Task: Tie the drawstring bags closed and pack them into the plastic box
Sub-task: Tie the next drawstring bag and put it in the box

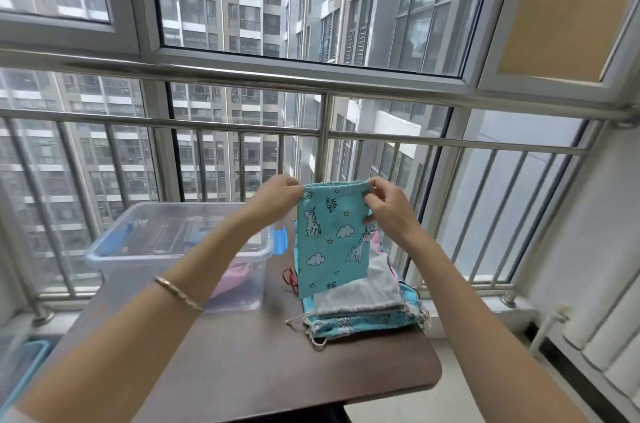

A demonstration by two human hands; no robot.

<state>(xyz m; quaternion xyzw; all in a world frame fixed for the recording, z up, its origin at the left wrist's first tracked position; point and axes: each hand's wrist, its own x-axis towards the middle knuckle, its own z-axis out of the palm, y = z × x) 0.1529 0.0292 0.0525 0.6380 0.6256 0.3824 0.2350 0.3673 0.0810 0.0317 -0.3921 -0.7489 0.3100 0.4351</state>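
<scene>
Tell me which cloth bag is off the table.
The turquoise unicorn bag, pinched at its top by left hand and right hand; the other bags lie stacked on the table.

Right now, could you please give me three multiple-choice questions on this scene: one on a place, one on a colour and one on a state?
1. Where does the plastic box stand?
A. On the table, left of the pile of bags
B. On the floor
C. On top of the pile

2. What colour is the raised bag?
A. Pink
B. Teal with white unicorns and clouds
C. Black

3. How is the raised bag held?
A. By one hand alone
B. It lies in the box
C. The left hand and the right hand pinch its top corners

Answers: 1 A, the box sits on the tabletop beside the pile; 2 B, the teal print shows clearly; 3 C, each hand grips one end of the top hem.
</scene>
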